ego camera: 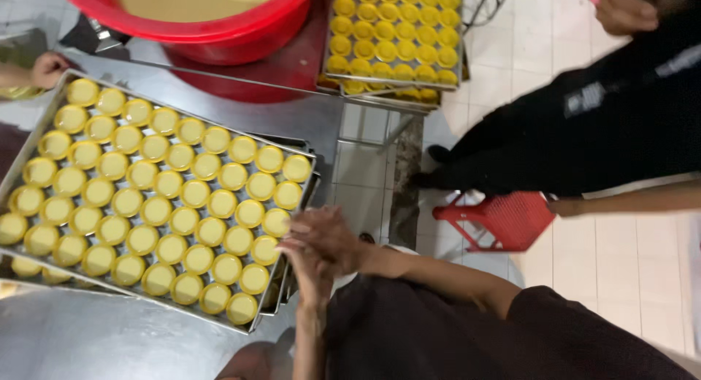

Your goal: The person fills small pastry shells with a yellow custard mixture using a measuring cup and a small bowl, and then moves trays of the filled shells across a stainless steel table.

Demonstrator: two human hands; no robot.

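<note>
We press our right hand (325,238) and left hand (312,274) together, empty, just right of the tray (285,292) of yellow tart shells (157,208), which rests on the steel surface (109,336).

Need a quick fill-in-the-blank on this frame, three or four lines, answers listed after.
1. The tarts on the near metal tray have a ____ filling.
2. The big basin at the top is ____ in colour.
3. The left hand and right hand are pressed ____ at the tray's corner.
4. The red stool stands on the tiled ____.

Missing words: yellow; red; together; floor
</note>
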